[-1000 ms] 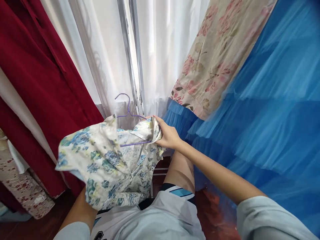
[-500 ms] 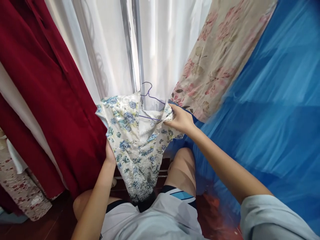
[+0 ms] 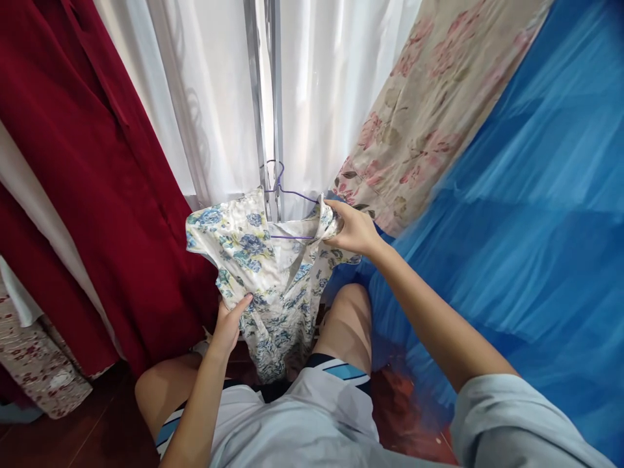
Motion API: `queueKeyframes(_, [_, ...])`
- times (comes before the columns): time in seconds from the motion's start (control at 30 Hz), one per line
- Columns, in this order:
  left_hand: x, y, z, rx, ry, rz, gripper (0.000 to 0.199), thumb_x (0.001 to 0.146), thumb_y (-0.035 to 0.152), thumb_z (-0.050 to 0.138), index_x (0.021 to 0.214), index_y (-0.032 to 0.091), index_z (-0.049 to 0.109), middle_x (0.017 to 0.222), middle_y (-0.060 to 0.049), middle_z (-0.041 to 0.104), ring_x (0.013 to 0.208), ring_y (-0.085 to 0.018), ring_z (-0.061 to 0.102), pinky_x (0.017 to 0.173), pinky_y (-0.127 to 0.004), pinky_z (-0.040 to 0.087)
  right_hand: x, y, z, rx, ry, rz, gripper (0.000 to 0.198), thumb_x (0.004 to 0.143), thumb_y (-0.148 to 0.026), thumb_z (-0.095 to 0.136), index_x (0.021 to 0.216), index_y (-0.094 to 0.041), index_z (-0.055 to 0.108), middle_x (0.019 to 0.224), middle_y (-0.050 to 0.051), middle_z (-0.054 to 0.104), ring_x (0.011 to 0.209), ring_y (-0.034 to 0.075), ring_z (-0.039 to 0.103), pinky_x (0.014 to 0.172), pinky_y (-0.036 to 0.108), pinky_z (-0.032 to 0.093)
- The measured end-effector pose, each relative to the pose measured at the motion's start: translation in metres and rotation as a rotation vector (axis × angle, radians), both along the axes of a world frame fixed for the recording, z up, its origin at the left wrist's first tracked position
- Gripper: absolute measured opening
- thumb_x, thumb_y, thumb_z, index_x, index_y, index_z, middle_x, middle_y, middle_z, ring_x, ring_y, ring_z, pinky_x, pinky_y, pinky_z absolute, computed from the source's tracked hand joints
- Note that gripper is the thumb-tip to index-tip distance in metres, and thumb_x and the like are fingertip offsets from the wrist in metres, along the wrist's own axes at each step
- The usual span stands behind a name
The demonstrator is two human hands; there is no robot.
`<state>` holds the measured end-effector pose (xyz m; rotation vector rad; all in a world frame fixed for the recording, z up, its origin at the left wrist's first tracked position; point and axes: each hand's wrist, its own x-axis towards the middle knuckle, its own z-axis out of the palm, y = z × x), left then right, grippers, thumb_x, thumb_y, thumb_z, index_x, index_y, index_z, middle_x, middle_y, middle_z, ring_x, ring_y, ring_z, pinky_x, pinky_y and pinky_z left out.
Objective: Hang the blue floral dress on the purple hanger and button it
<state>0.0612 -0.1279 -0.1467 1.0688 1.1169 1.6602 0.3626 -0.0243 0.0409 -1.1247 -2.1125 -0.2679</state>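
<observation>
Thumb (image 3: 242, 305) now over the front, my left hand (image 3: 229, 330) clasps the floral garment (image 3: 244, 244) before me, which should steady it, while my right hand (image 3: 351, 227) pinches its shoulder beside the purple hanger (image 3: 278, 188).

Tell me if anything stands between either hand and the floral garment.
Nothing visible does: the right hand grips the floral garment beside its neckline, and the left hand holds its side, thumb on the front.

Left fingers (image 3: 242, 308) now over floral garment (image 3: 248, 250) front.
</observation>
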Motion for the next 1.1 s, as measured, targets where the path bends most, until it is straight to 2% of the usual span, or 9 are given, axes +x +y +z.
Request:
queueKeyframes(0.13, [0.003, -0.01, -0.02, -0.058, -0.053, 0.026, 0.065, 0.071, 0.038, 0.078, 0.131, 0.028, 0.058, 0.134, -0.008, 0.063, 0.131, -0.03, 0.054, 0.112, -0.043, 0.043, 0.008, -0.003, -0.008, -0.006, -0.059, 0.078, 0.087, 0.066, -0.034, 0.074, 0.146, -0.022, 0.043, 0.14, 0.01, 0.056, 0.122, 0.035, 0.056, 0.1, 0.041, 0.045])
queueKeyframes(0.23, [-0.001, -0.017, -0.037, -0.077, -0.081, 0.155, 0.052, 0.075, 0.035, 0.075, 0.125, 0.022, 0.062, 0.128, -0.009, 0.066, 0.125, -0.027, 0.059, 0.11, -0.041, 0.045, 0.003, -0.016, -0.027, 0.054, -0.032, 0.069, 0.087, 0.068, -0.035, 0.075, 0.148, -0.022, 0.041, 0.143, 0.014, 0.051, 0.127, 0.038, 0.049, 0.103, 0.049, 0.041])
queueKeyframes(0.37, [-0.008, -0.025, -0.05, -0.117, -0.073, 0.274, 0.046, 0.079, 0.035, 0.073, 0.12, 0.015, 0.065, 0.123, -0.013, 0.068, 0.122, -0.028, 0.061, 0.109, -0.044, 0.044, -0.028, -0.063, -0.083, 0.174, 0.412, 0.07, 0.056, 0.08, -0.033, 0.066, 0.134, -0.022, 0.054, 0.138, 0.014, 0.055, 0.128, 0.034, 0.048, 0.106, 0.052, 0.037])
queueKeyframes(0.4, [-0.008, -0.027, -0.05, -0.124, -0.057, 0.269, 0.046, 0.079, 0.035, 0.073, 0.12, 0.014, 0.066, 0.123, -0.013, 0.068, 0.122, -0.029, 0.061, 0.109, -0.044, 0.044, -0.04, -0.077, -0.102, 0.119, 0.549, 0.096, 0.04, 0.085, -0.032, 0.06, 0.124, -0.021, 0.059, 0.124, 0.013, 0.063, 0.116, 0.03, 0.056, 0.101, 0.048, 0.042])
queueKeyframes(0.47, [-0.006, -0.032, -0.049, -0.134, -0.003, 0.247, 0.046, 0.079, 0.036, 0.073, 0.119, 0.013, 0.067, 0.123, -0.014, 0.068, 0.122, -0.029, 0.061, 0.108, -0.044, 0.044, -0.064, -0.099, -0.142, -0.183, 0.721, 0.168, 0.022, 0.092, -0.034, 0.054, 0.105, -0.021, 0.064, 0.097, 0.008, 0.069, 0.091, 0.024, 0.063, 0.084, 0.038, 0.05])
queueKeyframes(0.53, [-0.001, -0.038, -0.045, -0.142, 0.055, 0.224, 0.045, 0.08, 0.036, 0.074, 0.118, 0.013, 0.067, 0.124, -0.014, 0.068, 0.121, -0.029, 0.061, 0.107, -0.042, 0.045, -0.086, -0.111, -0.176, -0.475, 0.768, 0.219, 0.023, 0.091, -0.04, 0.056, 0.093, -0.019, 0.065, 0.083, 0.006, 0.068, 0.077, 0.021, 0.063, 0.071, 0.032, 0.049])
queueKeyframes(0.63, [0.009, -0.046, -0.038, -0.162, 0.102, 0.201, 0.045, 0.08, 0.036, 0.073, 0.119, 0.013, 0.067, 0.125, -0.014, 0.068, 0.121, -0.028, 0.061, 0.106, -0.04, 0.046, -0.107, -0.111, -0.207, -0.67, 0.757, 0.13, 0.029, 0.084, -0.046, 0.065, 0.088, -0.018, 0.063, 0.077, 0.004, 0.066, 0.067, 0.018, 0.058, 0.062, 0.029, 0.044])
queueKeyframes(0.93, [0.029, -0.053, -0.027, -0.163, 0.098, 0.195, 0.046, 0.08, 0.036, 0.073, 0.119, 0.013, 0.067, 0.123, -0.014, 0.068, 0.121, -0.03, 0.061, 0.105, -0.041, 0.048, -0.107, -0.109, -0.215, -0.734, 0.63, 0.097, 0.021, 0.089, -0.037, 0.053, 0.078, -0.02, 0.057, 0.07, 0.001, 0.061, 0.065, 0.016, 0.055, 0.061, 0.026, 0.037])
queueKeyframes(1.1, [0.03, -0.051, -0.028, -0.169, 0.079, 0.185, 0.046, 0.08, 0.038, 0.073, 0.119, 0.013, 0.066, 0.121, -0.014, 0.068, 0.121, -0.03, 0.061, 0.105, -0.043, 0.048, -0.112, -0.109, -0.217, -0.764, 0.758, 0.139, 0.022, 0.086, -0.033, 0.051, 0.068, -0.02, 0.049, 0.06, -0.003, 0.05, 0.058, 0.013, 0.046, 0.057, 0.024, 0.034])
